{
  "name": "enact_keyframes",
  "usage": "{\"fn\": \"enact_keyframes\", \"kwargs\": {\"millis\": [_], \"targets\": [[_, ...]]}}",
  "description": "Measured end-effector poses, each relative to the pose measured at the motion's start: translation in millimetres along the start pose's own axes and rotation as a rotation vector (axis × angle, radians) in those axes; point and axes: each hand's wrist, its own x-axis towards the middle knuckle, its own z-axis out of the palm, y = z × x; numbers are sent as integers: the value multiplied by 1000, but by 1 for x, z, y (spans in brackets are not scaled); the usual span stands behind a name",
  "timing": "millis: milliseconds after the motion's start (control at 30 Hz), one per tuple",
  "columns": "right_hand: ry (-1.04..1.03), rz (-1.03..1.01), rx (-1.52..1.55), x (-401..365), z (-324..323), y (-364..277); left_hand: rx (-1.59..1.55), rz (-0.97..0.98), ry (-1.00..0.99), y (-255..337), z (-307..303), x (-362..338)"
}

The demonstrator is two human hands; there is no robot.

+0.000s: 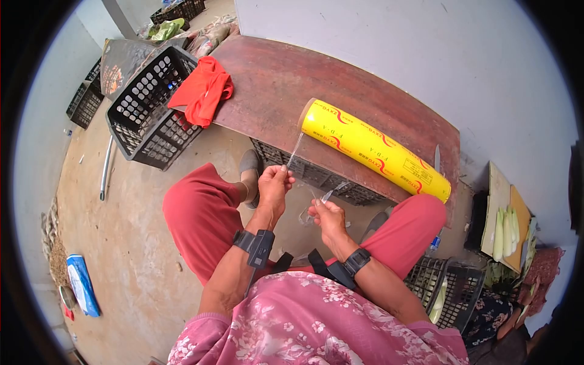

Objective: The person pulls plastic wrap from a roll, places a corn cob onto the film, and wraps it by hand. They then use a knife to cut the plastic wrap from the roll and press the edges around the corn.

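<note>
A big roll of plastic wrap (371, 148) in yellow printed film lies along the front of a reddish-brown wooden board (365, 79). From its left end a thin twisted strand of clear film (296, 149) runs down to my left hand (275, 185), which pinches it between thumb and fingers. My right hand (329, 217) is closed on a crumpled piece of clear film (328, 196) that sticks up above the fingertips. Both hands are over my lap, in front of the board's edge. Whether the two bits of film join cannot be made out.
A knife (437, 158) lies beyond the roll's right end. At left stands a black crate (143, 103) with a red cloth (204, 91) beside it. Cardboard with pale long vegetables (506, 234) is at right, near another black crate (453, 292) and a person's patterned sleeve (490, 313).
</note>
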Motion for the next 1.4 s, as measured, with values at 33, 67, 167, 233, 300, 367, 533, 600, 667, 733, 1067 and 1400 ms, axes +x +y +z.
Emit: {"fn": "enact_keyframes", "kwargs": {"millis": [33,67,167,233,300,367,533,600,667,733,1067,1400], "targets": [[1,8,-10,-1,0,-1,22,6,15,0,0,-1],[2,16,-20,-2,-1,-1,33,6,17,0,0,-1],[14,57,-22,-2,-2,0,49,-5,41,-7,-6,2],[20,73,-21,1,-4,3,36,-29,73,-10,-8,3],[12,71,-34,2,-3,4,48,-37,74,-12,-9,5],[19,83,-45,0,-3,3,64,-37,73,-15,-11,7],[13,99,-63,-1,-2,0,145,-22,43,-20,-12,12],[17,98,-61,0,-3,2,146,-18,37,-21,-11,11],[18,89,-40,2,-4,3,154,1,7,-20,-10,11],[13,83,-32,4,-5,6,170,32,-48,-17,-8,10],[29,61,-35,8,-4,8,370,17,-181,-5,-6,8],[16,30,34,28,-16,22,80,-179,-179,-16,-8,8]]}}
